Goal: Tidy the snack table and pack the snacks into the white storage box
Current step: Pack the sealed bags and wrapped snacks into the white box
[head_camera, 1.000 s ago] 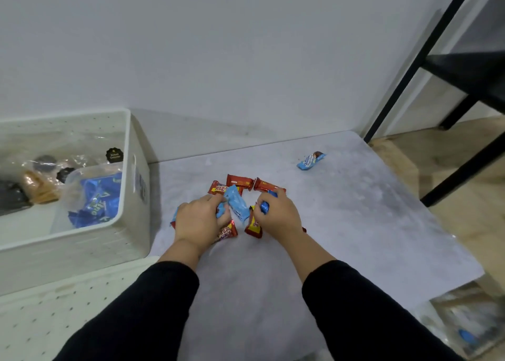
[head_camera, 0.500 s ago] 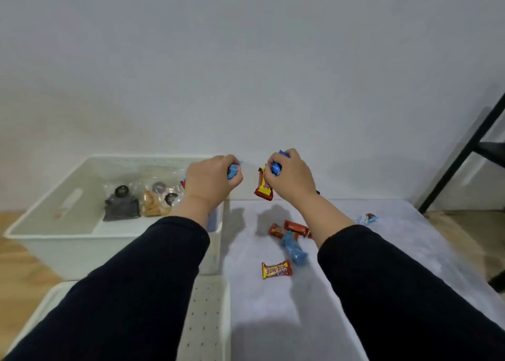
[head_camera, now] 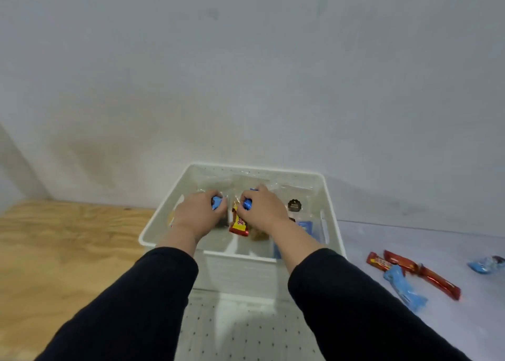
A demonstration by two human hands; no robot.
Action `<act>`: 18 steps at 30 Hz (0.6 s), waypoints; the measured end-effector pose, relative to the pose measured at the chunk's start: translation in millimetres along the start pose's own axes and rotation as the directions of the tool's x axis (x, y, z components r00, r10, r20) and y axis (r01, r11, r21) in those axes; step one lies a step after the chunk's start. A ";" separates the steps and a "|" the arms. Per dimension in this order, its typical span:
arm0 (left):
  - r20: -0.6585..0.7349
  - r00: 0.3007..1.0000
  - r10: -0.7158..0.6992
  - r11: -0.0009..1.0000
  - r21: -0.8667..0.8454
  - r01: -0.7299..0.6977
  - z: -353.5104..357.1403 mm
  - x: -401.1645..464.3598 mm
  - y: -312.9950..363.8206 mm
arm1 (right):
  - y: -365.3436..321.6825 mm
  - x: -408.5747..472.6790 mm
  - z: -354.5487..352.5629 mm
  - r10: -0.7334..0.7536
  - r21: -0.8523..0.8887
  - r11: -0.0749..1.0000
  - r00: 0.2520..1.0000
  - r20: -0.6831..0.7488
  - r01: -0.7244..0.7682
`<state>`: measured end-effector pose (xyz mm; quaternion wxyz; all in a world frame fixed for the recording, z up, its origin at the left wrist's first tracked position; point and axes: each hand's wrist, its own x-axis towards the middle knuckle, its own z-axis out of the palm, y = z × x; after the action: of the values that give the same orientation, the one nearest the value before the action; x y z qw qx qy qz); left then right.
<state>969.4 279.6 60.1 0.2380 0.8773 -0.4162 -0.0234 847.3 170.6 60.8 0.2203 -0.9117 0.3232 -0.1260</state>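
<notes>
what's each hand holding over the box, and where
Left hand grips a blue-wrapped snack; right hand grips blue and red-yellow snacks by upper ends.

Long black sleeves (head_camera: 142, 300) on both arms; hands bare.

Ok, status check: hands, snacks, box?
Both hands over the box, left hand and right hand each with a grip on snacks. Red bars and blue packs still on the table. Nothing in the way.
</notes>
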 end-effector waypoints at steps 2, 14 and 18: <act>0.080 0.995 -0.067 0.997 -0.044 0.070 7.4 6.3 -19.7 | -9.0 12.6 23.1 0.082 0.069 0.994 0.994 0.077 -0.088; 0.371 0.929 -0.003 0.986 0.154 -0.058 0.3 11.1 -10.0 | -16.6 12.6 20.0 0.210 0.088 0.969 0.957 0.199 -0.231; 0.377 0.920 0.103 0.977 0.136 -0.165 -2.5 19.6 25.6 | -0.9 -3.9 -16.6 0.227 0.013 0.973 0.971 0.072 -0.229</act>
<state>964.4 252.2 76.5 0.0836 0.8432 -0.5132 -0.1363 838.6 168.4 75.4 0.2543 -0.8700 0.4164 -0.0712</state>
